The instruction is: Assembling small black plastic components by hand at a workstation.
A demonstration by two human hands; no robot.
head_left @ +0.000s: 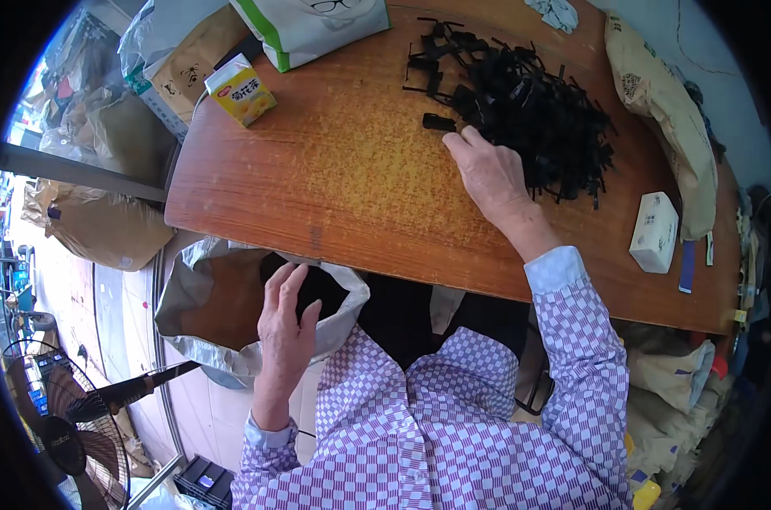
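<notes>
A heap of small black plastic parts (530, 110) lies on the wooden table (334, 170), tangled together, their exact kind hard to make out. At the heap's near left side is my right hand (492, 174), fingers curled, with its fingertips closed at the edge of one small black plastic part (439, 122). Below the table's front edge, an open white woven sack (351, 293) with a brownish inside gapes upward. My left hand (285, 327) hovers over its mouth, fingers apart and holding nothing. Dark content shows in part of the sack.
On the table stand a yellow drink carton (241, 92), a white and green bag (317, 34) and a white box (655, 231). A long beige sack (662, 102) lies along the right edge. At lower left is a black fan (62, 433).
</notes>
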